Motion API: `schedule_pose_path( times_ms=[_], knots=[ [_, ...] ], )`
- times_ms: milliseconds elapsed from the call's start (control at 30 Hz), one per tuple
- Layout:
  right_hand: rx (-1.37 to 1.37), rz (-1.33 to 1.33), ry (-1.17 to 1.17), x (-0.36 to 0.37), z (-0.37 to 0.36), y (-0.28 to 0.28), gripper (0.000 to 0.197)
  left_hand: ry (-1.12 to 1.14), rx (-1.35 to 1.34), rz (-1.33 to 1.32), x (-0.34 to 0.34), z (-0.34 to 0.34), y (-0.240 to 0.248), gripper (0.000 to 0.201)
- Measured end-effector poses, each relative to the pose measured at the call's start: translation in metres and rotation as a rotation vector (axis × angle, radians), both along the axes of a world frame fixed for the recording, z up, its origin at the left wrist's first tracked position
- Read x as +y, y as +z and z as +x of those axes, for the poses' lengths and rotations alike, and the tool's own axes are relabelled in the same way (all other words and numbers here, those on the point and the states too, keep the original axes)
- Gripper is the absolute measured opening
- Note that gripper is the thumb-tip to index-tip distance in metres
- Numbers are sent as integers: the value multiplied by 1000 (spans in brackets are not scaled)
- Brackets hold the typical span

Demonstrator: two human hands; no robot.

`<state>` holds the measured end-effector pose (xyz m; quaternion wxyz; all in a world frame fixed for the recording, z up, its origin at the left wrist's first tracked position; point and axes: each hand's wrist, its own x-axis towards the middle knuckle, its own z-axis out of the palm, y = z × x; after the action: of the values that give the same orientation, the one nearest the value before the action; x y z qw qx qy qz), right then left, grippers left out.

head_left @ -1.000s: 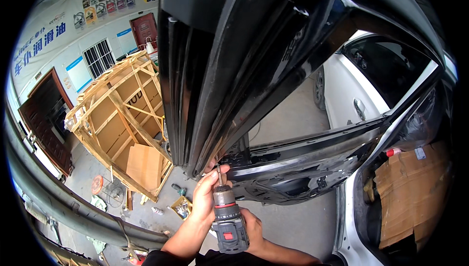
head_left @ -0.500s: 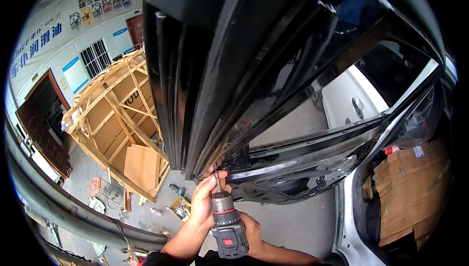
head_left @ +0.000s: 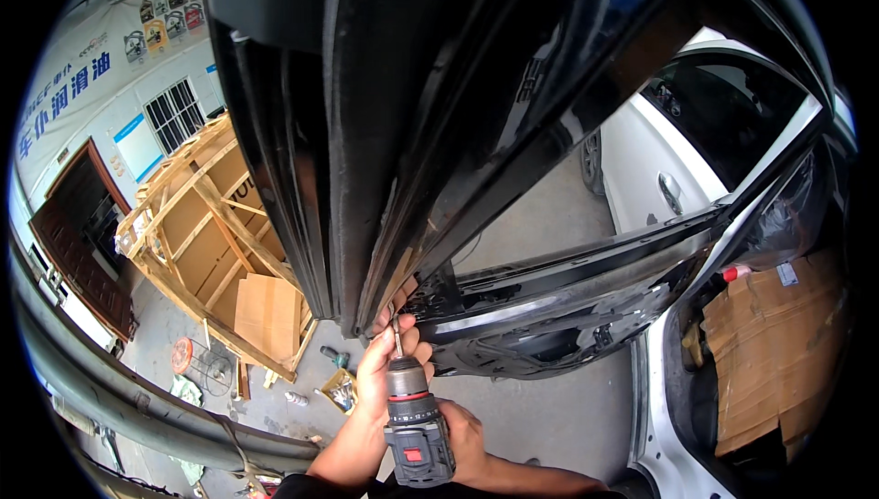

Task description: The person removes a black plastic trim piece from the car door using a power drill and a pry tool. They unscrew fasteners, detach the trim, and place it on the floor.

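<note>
A grey-black cordless drill (head_left: 414,417) with a red patch on its back points up and away from me. My right hand (head_left: 462,439) is wrapped round its grip, which its body mostly hides. The slim bit (head_left: 398,339) reaches the lower corner of a black car door window frame (head_left: 343,178). My left hand (head_left: 374,373) is closed beside the bit, thumb on the near side, curled fingers beyond it, at the frame's lower end. What those fingers pinch is hidden. To the right the stripped black door panel (head_left: 549,330) shows its inner side.
A wooden crate (head_left: 215,215) stands at left behind the frame. On the floor are a yellow box of small things (head_left: 340,393), a green power tool (head_left: 334,354) and a fan (head_left: 206,362). Cardboard (head_left: 774,357) fills the car's opening at right; a white car (head_left: 655,169) stands beyond.
The view has shifted, so the frame sits further left and more of the white car shows. The drill stays at the frame's lower corner, with both hands still around it and the bit.
</note>
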<state>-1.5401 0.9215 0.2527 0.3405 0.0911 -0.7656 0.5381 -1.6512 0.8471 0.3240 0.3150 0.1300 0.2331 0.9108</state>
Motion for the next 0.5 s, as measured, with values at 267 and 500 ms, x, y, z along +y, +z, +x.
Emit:
schedule_pose_path(
  times_ms=[267,500],
  knots=[
    [-281,-119,98,3,7,20,69,47,-5,-55,1,1,3,25],
    [-248,-75,91,4,6,15,66,26,30,5,2,-1,1,26]
  ],
)
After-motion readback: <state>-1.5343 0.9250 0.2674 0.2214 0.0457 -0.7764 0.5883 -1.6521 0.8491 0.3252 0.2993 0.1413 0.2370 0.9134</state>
